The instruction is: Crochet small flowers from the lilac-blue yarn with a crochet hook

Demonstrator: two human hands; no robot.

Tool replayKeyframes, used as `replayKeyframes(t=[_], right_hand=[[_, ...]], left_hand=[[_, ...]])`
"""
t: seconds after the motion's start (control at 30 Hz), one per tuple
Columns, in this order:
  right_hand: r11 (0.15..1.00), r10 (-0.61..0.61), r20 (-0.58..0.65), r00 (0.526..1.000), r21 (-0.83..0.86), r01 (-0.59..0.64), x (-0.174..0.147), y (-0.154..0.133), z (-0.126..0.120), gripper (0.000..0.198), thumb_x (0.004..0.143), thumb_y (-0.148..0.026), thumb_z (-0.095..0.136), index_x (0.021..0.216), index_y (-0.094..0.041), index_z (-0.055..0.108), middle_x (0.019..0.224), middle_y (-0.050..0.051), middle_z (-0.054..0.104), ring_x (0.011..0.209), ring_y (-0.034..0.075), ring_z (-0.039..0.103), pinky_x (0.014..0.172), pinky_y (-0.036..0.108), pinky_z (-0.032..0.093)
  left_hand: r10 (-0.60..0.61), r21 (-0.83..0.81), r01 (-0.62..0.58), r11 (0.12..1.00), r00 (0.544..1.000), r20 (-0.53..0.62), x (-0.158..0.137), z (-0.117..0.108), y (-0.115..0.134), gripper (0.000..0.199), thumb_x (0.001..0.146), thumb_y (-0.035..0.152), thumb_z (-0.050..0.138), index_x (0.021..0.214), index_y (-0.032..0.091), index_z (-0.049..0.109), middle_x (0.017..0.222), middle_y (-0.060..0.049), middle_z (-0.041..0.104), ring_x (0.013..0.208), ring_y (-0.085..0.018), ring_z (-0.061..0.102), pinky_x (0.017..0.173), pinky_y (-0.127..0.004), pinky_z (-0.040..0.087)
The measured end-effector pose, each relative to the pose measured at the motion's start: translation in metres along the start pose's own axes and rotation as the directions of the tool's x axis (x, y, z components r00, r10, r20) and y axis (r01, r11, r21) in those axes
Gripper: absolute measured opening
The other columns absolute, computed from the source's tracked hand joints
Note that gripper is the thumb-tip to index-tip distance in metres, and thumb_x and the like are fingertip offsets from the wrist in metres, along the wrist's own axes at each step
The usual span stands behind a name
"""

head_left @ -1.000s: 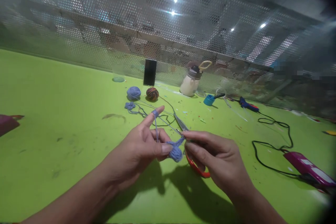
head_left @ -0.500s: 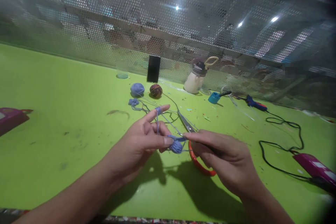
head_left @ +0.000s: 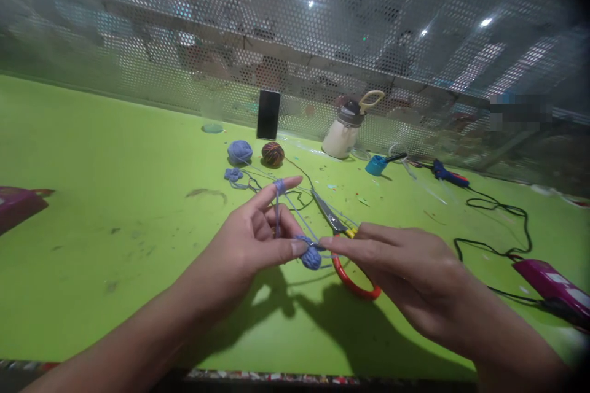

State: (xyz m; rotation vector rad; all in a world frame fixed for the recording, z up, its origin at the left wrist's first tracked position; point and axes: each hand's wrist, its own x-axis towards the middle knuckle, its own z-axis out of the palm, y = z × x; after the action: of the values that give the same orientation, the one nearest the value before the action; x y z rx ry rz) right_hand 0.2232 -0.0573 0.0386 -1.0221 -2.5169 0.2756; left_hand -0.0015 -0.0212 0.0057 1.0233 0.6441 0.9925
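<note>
My left hand [head_left: 260, 236] pinches a small piece of blue-purple crochet work [head_left: 311, 258] between thumb and fingers. Yarn wraps around its raised index finger and runs down to the piece. My right hand [head_left: 405, 258] is closed around a thin crochet hook [head_left: 314, 244], mostly hidden by the fingers, whose metal end is at the top of the piece. Beneath the right hand lie scissors [head_left: 354, 285] with a red handle, blades pointing away. Beyond the hands sit a blue-purple yarn ball [head_left: 239, 152], a dark multicoloured yarn ball [head_left: 273, 154] and a small crocheted flower-like piece [head_left: 233, 175].
A phone [head_left: 268, 115] stands upright by the perforated screen [head_left: 295, 43], left of a bottle [head_left: 342, 132]. Rightward are a blue pot [head_left: 376, 165], a blue glue gun [head_left: 449, 174] with a black cord, and a magenta box [head_left: 553, 282]. Another magenta object [head_left: 21, 206] lies far left.
My right hand has turned flatter, its index finger now stretched toward the crochet piece, and the hook shows less. The left hand keeps its pinch. The view has shifted slightly.
</note>
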Motion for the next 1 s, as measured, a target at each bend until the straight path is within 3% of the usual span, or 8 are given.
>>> replayKeyframes(t=[0.27, 0.47, 0.57, 0.67, 0.77, 0.87, 0.93, 1.0], right_hand=[[0.952, -0.007, -0.003, 1.000, -0.306, 0.006, 0.001, -0.009, 0.003, 0.054, 0.086, 0.003, 0.038, 0.125, -0.025, 0.062, 0.069, 0.000, 0.052, 0.053, 0.014, 0.042, 0.051, 0.028, 0.025], [0.942, -0.007, -0.100, 0.995, -0.335, -0.027, 0.004, -0.010, 0.014, 0.047, 0.088, 0.001, 0.038, 0.119, -0.012, 0.070, 0.064, 0.004, 0.053, 0.049, 0.015, 0.043, 0.048, 0.028, 0.026], [0.967, 0.011, -0.171, 0.985, -0.251, -0.054, 0.006, -0.010, 0.020, 0.045, 0.088, -0.001, 0.040, 0.121, -0.009, 0.070, 0.068, 0.006, 0.057, 0.052, 0.016, 0.047, 0.048, 0.028, 0.031], [0.985, 0.149, -0.306, 0.940, 0.125, -0.116, 0.010, -0.012, 0.035, 0.041, 0.088, -0.005, 0.048, 0.118, -0.018, 0.072, 0.068, 0.003, 0.059, 0.057, 0.015, 0.051, 0.050, 0.026, 0.037], [0.659, 0.523, -0.261, 0.811, 0.728, -0.190, 0.016, -0.017, 0.059, 0.024, 0.089, -0.018, 0.061, 0.106, -0.023, 0.076, 0.062, -0.002, 0.058, 0.048, 0.010, 0.046, 0.044, 0.022, 0.036], [0.273, 0.659, -0.144, 0.739, 0.960, -0.057, 0.022, -0.023, 0.081, 0.019, 0.086, -0.024, 0.069, 0.104, -0.022, 0.076, 0.058, -0.004, 0.056, 0.044, 0.007, 0.043, 0.044, 0.021, 0.036], [0.213, 0.673, -0.156, 0.723, 0.977, 0.013, 0.024, -0.026, 0.088, 0.017, 0.086, -0.024, 0.070, 0.102, -0.023, 0.076, 0.058, -0.004, 0.057, 0.044, 0.006, 0.044, 0.044, 0.020, 0.035], [0.302, 0.648, -0.208, 0.733, 0.953, 0.003, 0.022, -0.026, 0.087, 0.017, 0.087, -0.023, 0.069, 0.102, -0.025, 0.076, 0.059, -0.004, 0.057, 0.045, 0.007, 0.045, 0.043, 0.020, 0.035]], left_hand=[[0.078, 0.134, -0.072, 0.988, 0.996, -0.036, 0.000, 0.001, -0.003, 0.084, 0.070, 0.008, 0.077, 0.145, 0.023, 0.042, 0.077, 0.002, 0.063, 0.072, -0.014, 0.060, 0.070, -0.027, 0.050], [0.380, 0.499, -0.296, 0.814, 0.922, -0.073, -0.007, 0.009, -0.005, 0.068, 0.075, 0.010, 0.074, 0.137, 0.027, 0.054, 0.075, 0.000, 0.065, 0.077, -0.020, 0.061, 0.078, -0.032, 0.050], [0.470, 0.548, -0.371, 0.750, 0.881, -0.047, -0.010, 0.009, -0.009, 0.060, 0.074, 0.009, 0.075, 0.129, 0.028, 0.061, 0.079, -0.001, 0.069, 0.078, -0.020, 0.062, 0.084, -0.034, 0.048], [0.535, 0.538, -0.423, 0.729, 0.842, -0.063, -0.013, 0.008, -0.017, 0.054, 0.074, 0.005, 0.075, 0.120, 0.030, 0.067, 0.086, -0.002, 0.073, 0.082, -0.021, 0.064, 0.092, -0.036, 0.045], [0.567, 0.521, -0.447, 0.727, 0.819, -0.088, -0.014, 0.007, -0.023, 0.059, 0.072, 0.001, 0.074, 0.120, 0.034, 0.067, 0.091, -0.001, 0.074, 0.086, -0.021, 0.064, 0.095, -0.036, 0.044], [0.495, 0.378, -0.397, 0.837, 0.843, -0.212, -0.009, 0.008, -0.019, 0.078, 0.064, -0.003, 0.078, 0.131, 0.033, 0.059, 0.084, 0.002, 0.073, 0.087, -0.021, 0.066, 0.093, -0.035, 0.047], [0.340, 0.209, -0.294, 0.933, 0.908, -0.243, -0.005, 0.007, -0.011, 0.088, 0.063, -0.001, 0.080, 0.140, 0.028, 0.049, 0.074, 0.003, 0.070, 0.079, -0.019, 0.067, 0.084, -0.032, 0.052], [0.188, 0.047, -0.183, 0.982, 0.963, -0.192, -0.001, 0.006, -0.004, 0.094, 0.063, 0.003, 0.082, 0.145, 0.021, 0.041, 0.069, 0.003, 0.068, 0.070, -0.017, 0.066, 0.076, -0.030, 0.053]])
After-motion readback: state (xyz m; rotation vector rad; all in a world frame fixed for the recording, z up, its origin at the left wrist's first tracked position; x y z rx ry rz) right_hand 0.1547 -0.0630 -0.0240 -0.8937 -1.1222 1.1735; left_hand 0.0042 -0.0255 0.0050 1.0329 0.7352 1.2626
